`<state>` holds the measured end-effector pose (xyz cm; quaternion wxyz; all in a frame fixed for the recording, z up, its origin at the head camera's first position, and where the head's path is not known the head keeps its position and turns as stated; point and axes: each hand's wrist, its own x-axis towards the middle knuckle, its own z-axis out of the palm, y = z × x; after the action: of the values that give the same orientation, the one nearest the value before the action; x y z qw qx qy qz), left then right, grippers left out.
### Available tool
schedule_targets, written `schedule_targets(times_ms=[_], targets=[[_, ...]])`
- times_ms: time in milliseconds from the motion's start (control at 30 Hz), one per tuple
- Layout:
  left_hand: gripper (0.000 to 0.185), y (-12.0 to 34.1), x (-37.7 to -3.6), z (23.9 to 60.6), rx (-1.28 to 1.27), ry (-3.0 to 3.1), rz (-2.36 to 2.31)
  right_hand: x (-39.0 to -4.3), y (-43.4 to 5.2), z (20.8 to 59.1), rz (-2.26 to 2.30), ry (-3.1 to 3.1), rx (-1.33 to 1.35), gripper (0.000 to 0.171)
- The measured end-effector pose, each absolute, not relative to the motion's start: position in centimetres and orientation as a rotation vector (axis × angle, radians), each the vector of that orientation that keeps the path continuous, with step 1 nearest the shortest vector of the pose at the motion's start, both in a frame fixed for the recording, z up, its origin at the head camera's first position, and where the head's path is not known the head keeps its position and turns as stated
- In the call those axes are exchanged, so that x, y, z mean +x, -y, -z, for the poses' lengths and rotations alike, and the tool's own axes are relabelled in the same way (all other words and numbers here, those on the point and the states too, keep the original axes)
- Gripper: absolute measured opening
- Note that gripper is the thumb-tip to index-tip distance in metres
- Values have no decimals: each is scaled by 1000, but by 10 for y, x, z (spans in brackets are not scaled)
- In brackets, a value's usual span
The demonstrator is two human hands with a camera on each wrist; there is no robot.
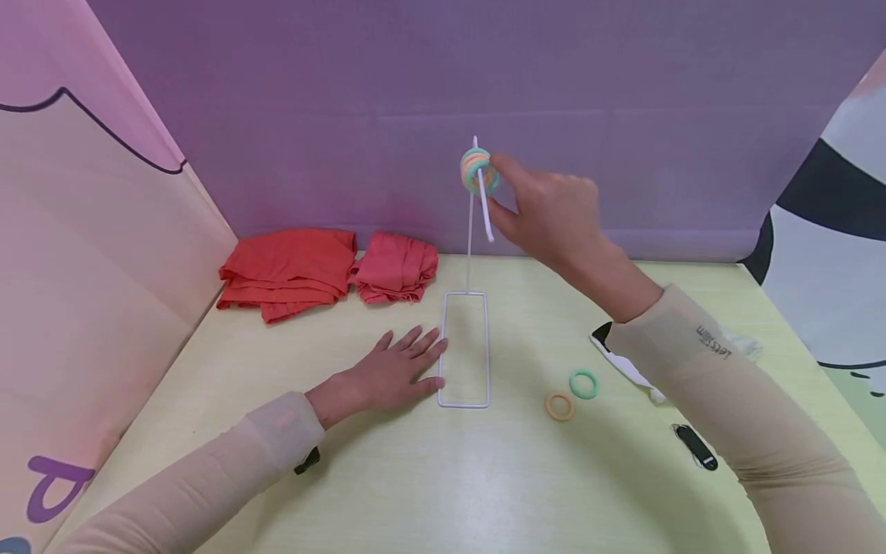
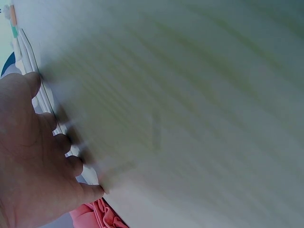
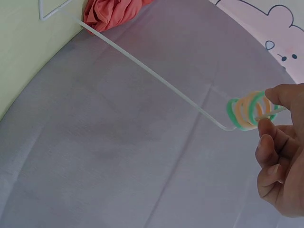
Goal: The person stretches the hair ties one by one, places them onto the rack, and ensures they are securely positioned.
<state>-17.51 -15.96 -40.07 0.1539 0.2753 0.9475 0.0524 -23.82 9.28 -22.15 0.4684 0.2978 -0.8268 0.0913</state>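
White wire stand [image 1: 467, 348] on a pale yellow-green table [image 1: 429, 477]: rectangular base loop flat on the tabletop, thin upright post rising from its far end, short arm bent off at the top.

Left hand [image 1: 394, 373] lies palm down at 9 o'clock of the base loop, fingers straight and spread, fingertips touching the loop's left rail. It grips nothing. The left wrist view shows the same: fingers [image 2: 57, 137] flat against the white wire [image 2: 33, 61], tabletop blurred.

Right hand [image 1: 547, 211] is raised at the top of the post, at 3 o'clock of it. Thumb and forefinger pinch the outermost ring of a stack of hair rings [image 1: 478, 171], green and peach, threaded on the stand's top arm. In the right wrist view the rings [image 3: 251, 111] sit bunched just past the bend, forefinger [image 3: 285, 95] over them and thumb under; the other fingers are curled.

Two loose rings on the table at 4 o'clock of the base loop: a green ring [image 1: 584, 384] and an orange ring [image 1: 559, 405], just beside each other, not touching.

Two folded red cloths [image 1: 325, 269] at the table's far edge, 11 o'clock of the stand. A black-and-white cloth item [image 1: 623, 362] shows partly under the right forearm. A small black object [image 1: 695, 447] lies at 4 o'clock, near the right sleeve.
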Motion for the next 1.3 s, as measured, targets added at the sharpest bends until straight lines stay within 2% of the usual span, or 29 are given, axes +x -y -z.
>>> schedule_targets(times_ms=[300,733,1033,1300], targets=[[75,160,-174,398,790,-2712,-146,-202,-128,224,-250,2320,847,38],[73,162,-171,398,809,-2725,-158,-159,-200,293,-57,3009,847,53],[74,162,-171,398,807,-2731,-149,-151,-223,347,6,3199,788,58],[74,163,-172,399,801,-2727,-160,-157,-226,360,-71,3245,762,64]])
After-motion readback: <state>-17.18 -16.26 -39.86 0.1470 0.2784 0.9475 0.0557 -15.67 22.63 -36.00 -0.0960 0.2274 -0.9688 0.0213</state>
